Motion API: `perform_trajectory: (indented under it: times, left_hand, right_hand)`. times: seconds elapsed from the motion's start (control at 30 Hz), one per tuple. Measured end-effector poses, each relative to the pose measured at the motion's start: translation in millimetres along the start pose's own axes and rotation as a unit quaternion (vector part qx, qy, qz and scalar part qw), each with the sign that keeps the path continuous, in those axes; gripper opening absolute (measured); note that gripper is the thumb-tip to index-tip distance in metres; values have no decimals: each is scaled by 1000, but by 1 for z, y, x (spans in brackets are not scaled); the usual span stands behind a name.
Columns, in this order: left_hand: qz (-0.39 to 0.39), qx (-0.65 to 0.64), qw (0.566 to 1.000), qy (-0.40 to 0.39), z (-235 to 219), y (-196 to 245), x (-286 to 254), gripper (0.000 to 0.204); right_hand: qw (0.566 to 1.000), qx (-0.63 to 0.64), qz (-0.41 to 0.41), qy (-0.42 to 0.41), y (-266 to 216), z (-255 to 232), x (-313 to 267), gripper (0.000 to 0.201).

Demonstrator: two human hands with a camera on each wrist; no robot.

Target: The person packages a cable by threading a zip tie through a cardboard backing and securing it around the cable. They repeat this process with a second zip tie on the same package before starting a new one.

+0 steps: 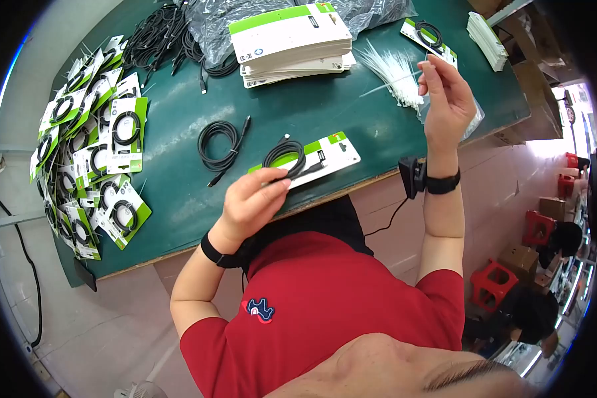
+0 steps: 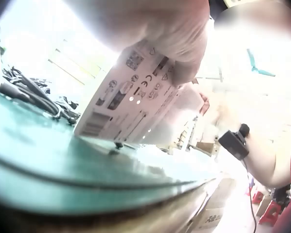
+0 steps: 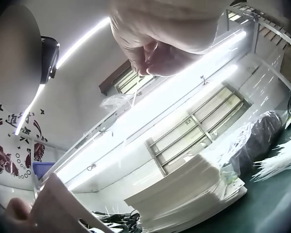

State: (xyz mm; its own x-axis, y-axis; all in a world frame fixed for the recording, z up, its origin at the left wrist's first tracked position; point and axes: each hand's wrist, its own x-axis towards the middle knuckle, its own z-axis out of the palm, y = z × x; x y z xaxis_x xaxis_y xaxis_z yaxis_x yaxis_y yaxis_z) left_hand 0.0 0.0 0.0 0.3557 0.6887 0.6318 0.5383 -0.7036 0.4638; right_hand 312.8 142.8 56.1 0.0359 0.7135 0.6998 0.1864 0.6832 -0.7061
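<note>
My left hand (image 1: 249, 204) pinches the near edge of a green-and-white packaging card (image 1: 343, 154). A coiled black cable (image 1: 302, 158) lies against the card's front, under the fingertips. In the left wrist view the card's printed back (image 2: 121, 99) faces the camera and is tilted above the table. My right hand (image 1: 450, 109) is raised at the right, beside a pile of white cable ties (image 1: 393, 71). Between its thumb and fingers it pinches a single thin cable tie (image 3: 135, 92), which hangs down in the right wrist view. Another coiled black cable (image 1: 219, 147) lies left of the card.
Carded cables (image 1: 89, 142) are heaped on the left of the green table (image 1: 179, 212). A stack of cards (image 1: 292, 40) stands at the back, near loose black cables (image 1: 156, 40) and grey plastic bags (image 1: 212, 26). A carded cable (image 1: 431, 38) and more cards (image 1: 487, 41) lie back right.
</note>
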Motion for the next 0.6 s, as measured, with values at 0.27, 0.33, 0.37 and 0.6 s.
perform_trajectory:
  times: [0.27, 0.33, 0.37, 0.6]
  left_hand:
    - [-317, -310, 896, -6, -28, 2, 22, 22]
    - [-454, -428, 781, -32, -29, 1, 23, 22]
    - [-515, -480, 709, -44, -28, 1, 22, 22]
    - [-588, -492, 637, -86, -23, 2, 17, 19]
  right_hand:
    - [957, 256, 133, -42, -51, 29, -15, 17]
    - [954, 232, 162, -102, -60, 43, -22, 14]
    - [951, 219, 175, -132, -62, 50, -25, 13]
    - [949, 181, 149, -209, -60, 80, -45, 15]
